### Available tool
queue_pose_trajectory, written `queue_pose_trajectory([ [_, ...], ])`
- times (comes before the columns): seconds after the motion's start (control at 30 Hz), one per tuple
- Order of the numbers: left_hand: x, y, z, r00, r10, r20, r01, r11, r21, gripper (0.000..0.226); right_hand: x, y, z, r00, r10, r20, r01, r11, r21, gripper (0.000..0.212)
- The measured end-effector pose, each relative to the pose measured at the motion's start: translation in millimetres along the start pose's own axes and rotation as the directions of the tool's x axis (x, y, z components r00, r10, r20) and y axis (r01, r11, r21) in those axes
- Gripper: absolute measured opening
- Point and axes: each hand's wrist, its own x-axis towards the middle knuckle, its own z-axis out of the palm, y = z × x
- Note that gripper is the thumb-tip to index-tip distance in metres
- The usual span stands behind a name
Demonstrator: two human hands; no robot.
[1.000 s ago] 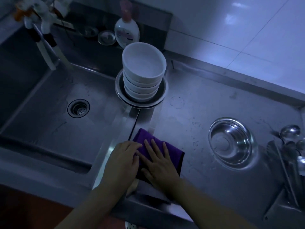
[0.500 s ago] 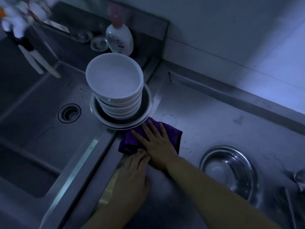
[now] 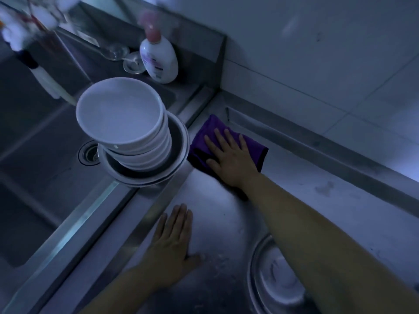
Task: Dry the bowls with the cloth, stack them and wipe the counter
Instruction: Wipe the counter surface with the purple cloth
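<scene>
Several white bowls (image 3: 122,118) stand stacked inside a steel dish (image 3: 179,141) on the sink's edge. Just right of that dish a purple cloth (image 3: 208,128) lies flat on the steel counter (image 3: 317,200), near the back wall. My right hand (image 3: 229,157) presses on the cloth with straight, spread fingers. My left hand (image 3: 172,241) rests flat on the bare counter, nearer to me, apart from the cloth.
A sink basin (image 3: 34,168) with a drain (image 3: 88,152) lies left. A soap bottle (image 3: 158,57) and a strainer (image 3: 133,64) stand behind it. A steel bowl (image 3: 278,282) sits on the counter under my right forearm. A raised ledge (image 3: 317,141) runs along the wall.
My right hand has pushed the cloth away from me, past the bowl stack toward the back wall. My left hand has come off the cloth and stays flat on the counter.
</scene>
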Motion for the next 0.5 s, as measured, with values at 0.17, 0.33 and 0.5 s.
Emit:
queue_pose_trajectory([
  [0.17, 1.1, 1.1, 11.5, 1.0, -0.028, -0.009, 0.028, 0.999, 0.033, 0.093, 16.1, 40.7, -7.5, 0.999, 0.035, -0.012, -0.036, 0.999, -0.041, 0.06],
  [0.33, 1.1, 3.4, 9.7, 0.999, -0.026, 0.029, 0.025, 0.999, 0.046, 0.093, -5.3, 55.0, -5.4, 0.992, 0.125, -0.031, -0.127, 0.99, -0.065, 0.06],
  [0.5, 1.8, -0.6, 22.0, 0.999, -0.025, 0.028, 0.026, 1.0, -0.008, 0.099, -36.6, 36.2, 1.0, 0.967, 0.253, 0.011, -0.253, 0.967, -0.009, 0.06],
])
